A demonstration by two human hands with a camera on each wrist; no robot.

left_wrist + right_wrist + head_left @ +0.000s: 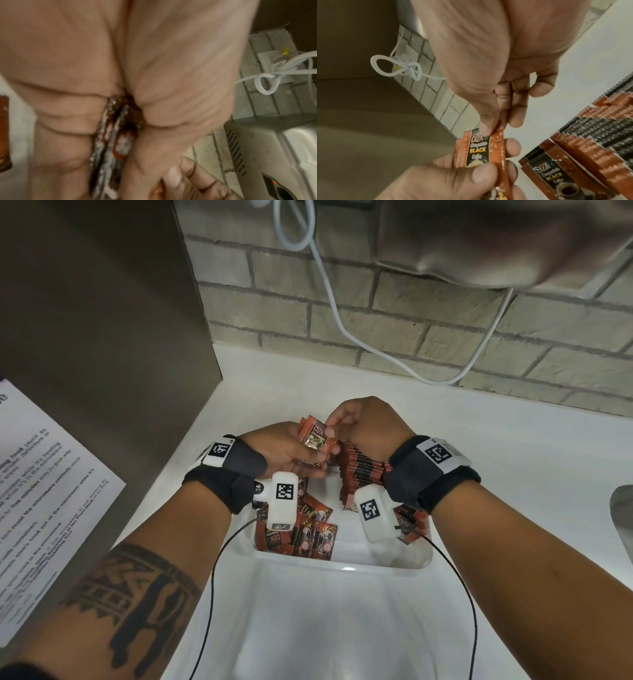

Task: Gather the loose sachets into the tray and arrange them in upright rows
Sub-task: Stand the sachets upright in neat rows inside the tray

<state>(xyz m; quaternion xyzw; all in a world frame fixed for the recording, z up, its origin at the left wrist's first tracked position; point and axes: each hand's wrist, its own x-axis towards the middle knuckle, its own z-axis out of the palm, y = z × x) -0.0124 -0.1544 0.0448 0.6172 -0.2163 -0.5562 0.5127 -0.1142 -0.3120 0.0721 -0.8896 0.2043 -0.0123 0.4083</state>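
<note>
Sachets (314, 436) are held as a small stack in the left hand (281, 451) above the far end of the white tray (342, 563), and in the head view the right hand (363, 422) is seen pinching the top edge of the front one, probably to peel it off for the upright row (363, 470) standing on edge along the tray's right side; loose sachets (301, 532) lie flat at the near left, and the tray rests on the white tabletop (513, 446). From the left wrist, the stack's crimped edges (111, 135) are seen clamped between curled fingers (60, 121) and palm, edge-on to the camera. From the right wrist, thumb and forefinger (486, 129) are closed on the front sachet's (477, 150) top seam; its long axis runs from that seam down into the left hand's grip, printed face outward, matching the row (590, 146) beside it.
</note>
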